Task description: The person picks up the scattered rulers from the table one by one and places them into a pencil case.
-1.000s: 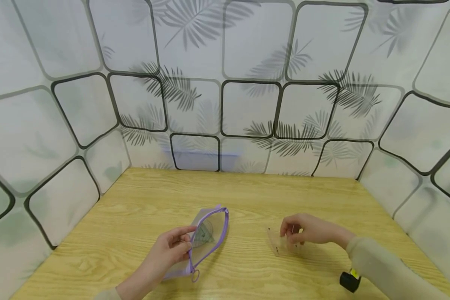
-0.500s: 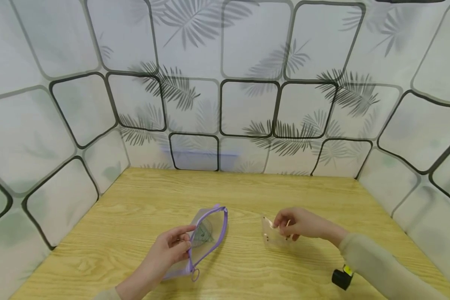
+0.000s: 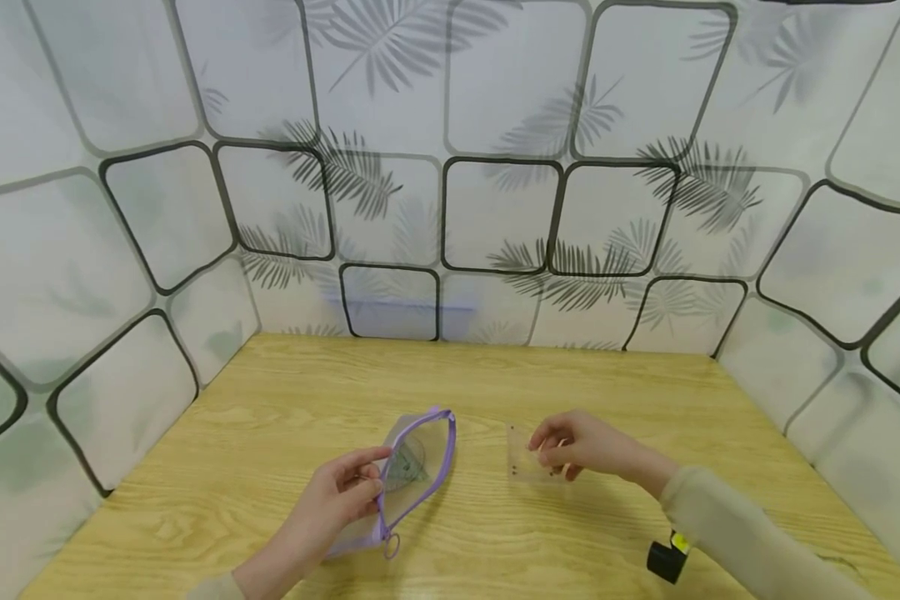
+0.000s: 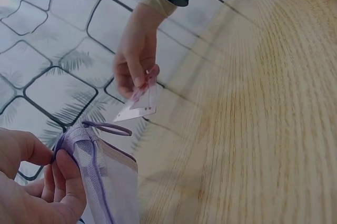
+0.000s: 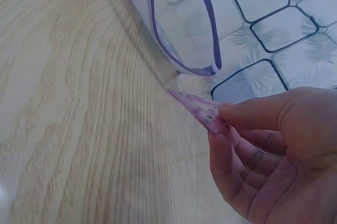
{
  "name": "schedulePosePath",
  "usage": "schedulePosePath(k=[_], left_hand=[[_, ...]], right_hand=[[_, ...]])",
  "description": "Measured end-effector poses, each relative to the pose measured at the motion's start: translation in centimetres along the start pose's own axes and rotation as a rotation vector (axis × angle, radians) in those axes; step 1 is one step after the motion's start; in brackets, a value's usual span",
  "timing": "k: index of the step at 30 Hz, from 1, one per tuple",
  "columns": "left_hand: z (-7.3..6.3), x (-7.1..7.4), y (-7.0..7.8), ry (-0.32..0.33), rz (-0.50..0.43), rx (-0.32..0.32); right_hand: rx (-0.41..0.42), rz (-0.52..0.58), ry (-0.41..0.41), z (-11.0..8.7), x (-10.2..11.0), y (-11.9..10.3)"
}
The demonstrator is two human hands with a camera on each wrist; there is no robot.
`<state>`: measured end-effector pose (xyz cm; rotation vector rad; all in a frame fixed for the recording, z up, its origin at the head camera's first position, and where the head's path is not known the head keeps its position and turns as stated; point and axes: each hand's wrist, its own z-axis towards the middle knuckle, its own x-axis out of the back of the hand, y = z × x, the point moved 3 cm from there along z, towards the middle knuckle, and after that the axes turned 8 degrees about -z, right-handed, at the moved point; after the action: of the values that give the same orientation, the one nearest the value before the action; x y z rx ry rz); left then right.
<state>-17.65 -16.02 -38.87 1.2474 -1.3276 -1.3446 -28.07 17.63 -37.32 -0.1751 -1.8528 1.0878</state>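
My left hand (image 3: pixel 337 498) pinches the near edge of a translucent pouch with a purple zipper (image 3: pixel 445 477), holding its mouth wide. Through the opening a round-edged clear protractor (image 3: pixel 420 450) and a greenish triangular piece (image 3: pixel 405 470) show inside. To the right of the pouch, my right hand (image 3: pixel 588 450) pinches a clear, pink-tinted set square (image 5: pixel 199 112) between thumb and fingers, above the table. In the left wrist view the set square (image 4: pixel 138 112) hangs tilted below the right hand's fingertips, apart from the pouch. The pouch's bottom is partly hidden by my left hand.
A wood-grain table (image 3: pixel 330 375) lies beneath both hands. Patterned curtain walls (image 3: pixel 495 217) close it in at the back and both sides. A small black device (image 3: pixel 667 561) is worn at my right wrist, and a purple ring pull (image 3: pixel 392 546) hangs from the pouch's zipper.
My right hand has moved left and slightly away from me, bringing the set square nearer the pouch. My left hand and the pouch have stayed almost still.
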Motion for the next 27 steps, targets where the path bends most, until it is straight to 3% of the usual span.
schedulePosePath(k=[20,27], left_hand=[[0.7,-0.2,0.5,0.058,-0.006,0.018],[0.7,-0.3,0.5,0.063,-0.026,0.008]], right_hand=[[-0.045,0.192,0.028,2.9,-1.6,-1.8],[-0.026,0.221,-0.010,3.8,-2.8,-2.8]])
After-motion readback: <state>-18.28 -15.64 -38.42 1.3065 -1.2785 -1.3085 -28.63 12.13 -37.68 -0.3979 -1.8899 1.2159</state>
